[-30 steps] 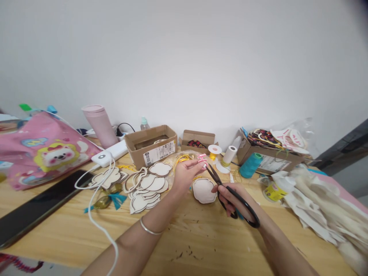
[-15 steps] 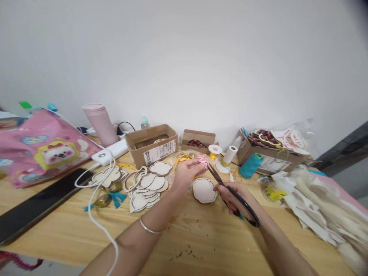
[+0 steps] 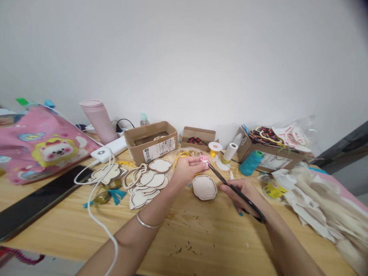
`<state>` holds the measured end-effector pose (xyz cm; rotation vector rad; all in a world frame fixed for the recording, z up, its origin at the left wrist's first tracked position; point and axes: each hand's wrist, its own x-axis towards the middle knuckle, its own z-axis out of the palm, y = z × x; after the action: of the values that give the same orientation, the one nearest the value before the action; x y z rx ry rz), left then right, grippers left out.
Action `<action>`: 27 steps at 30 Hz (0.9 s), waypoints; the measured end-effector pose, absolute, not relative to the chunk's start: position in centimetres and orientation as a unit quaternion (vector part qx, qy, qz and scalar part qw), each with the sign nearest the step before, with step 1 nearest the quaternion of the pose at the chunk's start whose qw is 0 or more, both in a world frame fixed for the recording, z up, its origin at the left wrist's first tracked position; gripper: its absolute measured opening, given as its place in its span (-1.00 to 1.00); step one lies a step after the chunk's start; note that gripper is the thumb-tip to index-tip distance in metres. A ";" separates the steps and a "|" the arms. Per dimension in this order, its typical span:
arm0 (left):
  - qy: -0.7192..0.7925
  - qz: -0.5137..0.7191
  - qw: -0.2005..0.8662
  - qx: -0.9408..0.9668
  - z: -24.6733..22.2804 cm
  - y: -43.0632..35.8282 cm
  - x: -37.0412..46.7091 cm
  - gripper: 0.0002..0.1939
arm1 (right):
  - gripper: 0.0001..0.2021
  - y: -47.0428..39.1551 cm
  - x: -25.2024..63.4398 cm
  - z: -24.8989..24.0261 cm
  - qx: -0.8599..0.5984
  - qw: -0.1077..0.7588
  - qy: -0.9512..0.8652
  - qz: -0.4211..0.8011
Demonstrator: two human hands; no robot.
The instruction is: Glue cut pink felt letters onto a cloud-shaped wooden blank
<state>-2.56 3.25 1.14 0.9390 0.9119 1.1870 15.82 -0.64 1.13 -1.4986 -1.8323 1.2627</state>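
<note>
Between the fingertips of my left hand is a small pink-and-white cutout. My right hand is closed on black scissors, whose blades point up and left, their tips beside the cutout. Whether the blades touch it cannot be made out. Just below, a pale scalloped piece lies on the wooden table. A pile of pale wooden shapes sits left of my left hand.
Behind are an open cardboard box, a small box, thread spools, a teal cone and a filled box. A glue bottle and cloth lie right; a phone and white cable left.
The pink-and-white cutout has turned and shows more of its face. My right hand and the scissors have shifted slightly to the right.
</note>
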 end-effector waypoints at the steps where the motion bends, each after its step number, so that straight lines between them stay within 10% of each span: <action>1: 0.398 0.518 0.636 0.412 1.1 3.3 -2.6 -0.72 | -0.53 -0.7 15.8 1.3 -0.544 0.229 -0.668 0.452; 27: 0.397 0.491 0.644 0.432 0.8 3.3 -2.7 -0.72 | -0.56 -0.4 16.0 1.5 -0.517 0.223 -0.714 0.415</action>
<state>-2.74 3.30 0.79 0.9847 0.9031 1.1181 16.02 -0.36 1.46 -1.4286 -1.9729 1.1459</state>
